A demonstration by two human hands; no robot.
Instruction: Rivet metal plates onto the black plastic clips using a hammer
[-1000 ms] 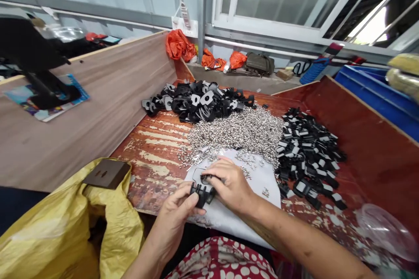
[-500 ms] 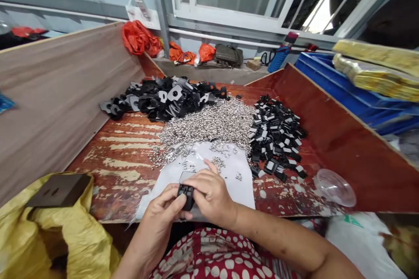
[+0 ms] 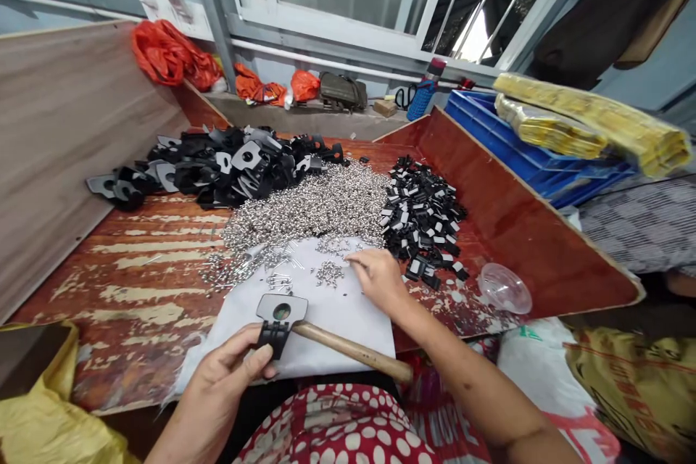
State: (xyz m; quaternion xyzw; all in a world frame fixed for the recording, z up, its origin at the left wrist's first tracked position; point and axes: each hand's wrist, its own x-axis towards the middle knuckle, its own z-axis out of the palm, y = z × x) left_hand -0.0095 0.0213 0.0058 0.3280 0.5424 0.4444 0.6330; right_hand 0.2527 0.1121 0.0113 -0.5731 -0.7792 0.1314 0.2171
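Note:
My left hand (image 3: 225, 370) grips a black hinged clip (image 3: 273, 339) with a flat grey, round-holed plate at its top, upright above the white sheet (image 3: 239, 312). Behind the clip a wooden handle (image 3: 353, 351) slants down to the right; its far end is hidden. My right hand (image 3: 383, 281) is over the sheet's right side, thumb and forefinger pinched beside a small cluster of shiny metal beads (image 3: 329, 273). Anything between those fingertips is too small to make out. Several thin metal pins (image 3: 279, 281) lie on the sheet left of the beads.
A large heap of shiny metal pieces (image 3: 309, 203) covers the middle. Black holed parts (image 3: 239, 159) are piled at the left, small black clips (image 3: 421, 214) at the right. A clear plastic bowl (image 3: 505, 288) stands near the right board (image 3: 522, 225). Beyond is a blue crate (image 3: 489, 127).
My right hand has left the clip and moved right and away to the metal beads. My left hand still holds the clip, its grey plate now in full view. The wooden handle has come into sight.

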